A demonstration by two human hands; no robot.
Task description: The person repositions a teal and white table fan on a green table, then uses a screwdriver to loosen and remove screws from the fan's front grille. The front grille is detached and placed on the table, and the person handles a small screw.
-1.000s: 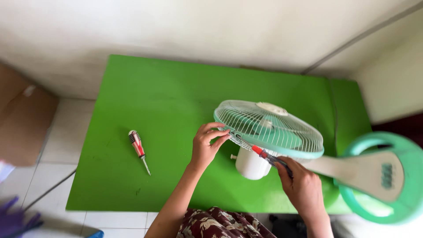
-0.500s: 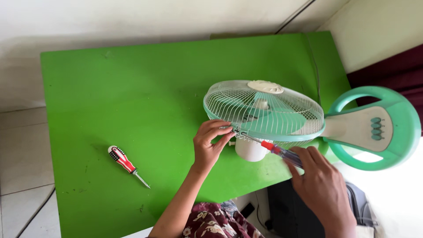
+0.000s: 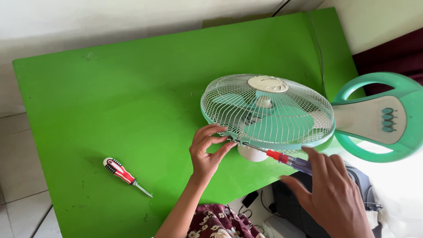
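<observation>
On the near right part of the green table [image 3: 132, 88], a mint-green desk fan [image 3: 267, 112] lies tipped. The left hand [image 3: 206, 152] pinches the rim of its wire grille with curled fingers. The right hand [image 3: 332, 194] wraps loosely around a clear-handled screwdriver [image 3: 282, 158], its tip at that same rim. A red-and-white screwdriver [image 3: 125, 175] lies well apart, to the left.
</observation>
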